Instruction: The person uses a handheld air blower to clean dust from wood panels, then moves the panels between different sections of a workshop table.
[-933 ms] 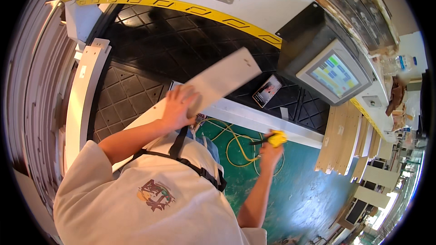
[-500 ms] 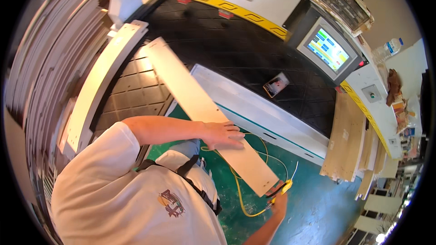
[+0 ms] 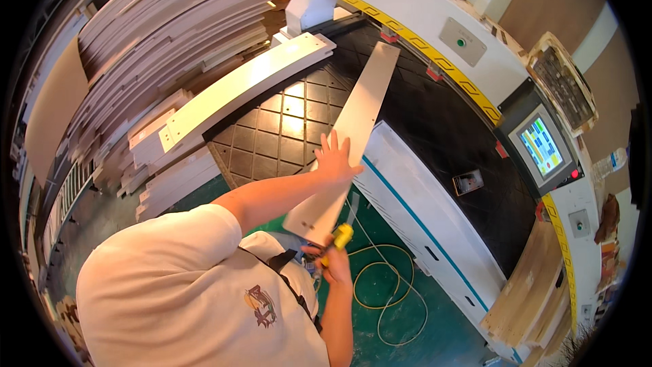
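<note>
A long pale board slants from close to my body up over a black grooved table. My left hand lies flat on the board about midway, its fingers spread. Beside the board's near end, my right hand is closed round a yellow air blow gun. Its thin nozzle points up past the board edge. Whether the right fingers also touch the board, I cannot tell. Small dark holes show near the board's ends.
More boards lie along the table's left edge, beside tall stacks. A white machine frame with a yellow strip and a touchscreen curves round the back and right. A phone rests on the table. Hoses loop over the green floor.
The board has swung round, its far end now farther across the table and its near end closer to me. My right hand with the blow gun has come inward. The view has turned left.
</note>
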`<move>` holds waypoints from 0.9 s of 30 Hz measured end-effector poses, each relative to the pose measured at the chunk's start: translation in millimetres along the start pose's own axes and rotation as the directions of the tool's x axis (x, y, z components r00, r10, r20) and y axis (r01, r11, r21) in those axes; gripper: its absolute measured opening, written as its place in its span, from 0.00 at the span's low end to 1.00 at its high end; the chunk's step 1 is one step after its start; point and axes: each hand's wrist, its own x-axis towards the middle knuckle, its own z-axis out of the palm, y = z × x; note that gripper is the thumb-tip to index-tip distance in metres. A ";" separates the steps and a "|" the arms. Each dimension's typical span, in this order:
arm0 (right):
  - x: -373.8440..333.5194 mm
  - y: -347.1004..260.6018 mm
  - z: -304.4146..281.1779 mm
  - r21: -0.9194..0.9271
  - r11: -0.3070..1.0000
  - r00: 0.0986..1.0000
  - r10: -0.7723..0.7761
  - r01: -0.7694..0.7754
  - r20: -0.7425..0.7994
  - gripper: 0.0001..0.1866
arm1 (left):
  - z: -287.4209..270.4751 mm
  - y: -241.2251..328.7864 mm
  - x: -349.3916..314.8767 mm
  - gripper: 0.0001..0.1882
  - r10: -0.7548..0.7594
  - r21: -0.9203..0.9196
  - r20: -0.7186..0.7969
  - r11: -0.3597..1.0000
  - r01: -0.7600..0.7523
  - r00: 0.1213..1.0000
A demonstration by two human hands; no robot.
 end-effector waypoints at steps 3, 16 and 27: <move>45.5 -14.8 46.4 -0.256 0.960 0.968 0.163 -0.111 0.192 0.17 | -27.3 -34.0 36.5 0.55 -0.019 0.082 0.092 0.997 0.012 0.996; -14.9 -58.9 -79.7 -0.584 0.542 0.793 0.475 -0.605 -0.382 0.15 | -45.6 -242.7 92.0 0.58 -0.001 0.120 -0.082 0.993 0.011 0.997; 49.6 -202.7 12.6 0.304 0.929 0.963 -0.146 0.213 -0.228 0.32 | -46.3 -226.4 165.0 0.55 0.142 -0.028 -0.186 0.988 -0.150 0.972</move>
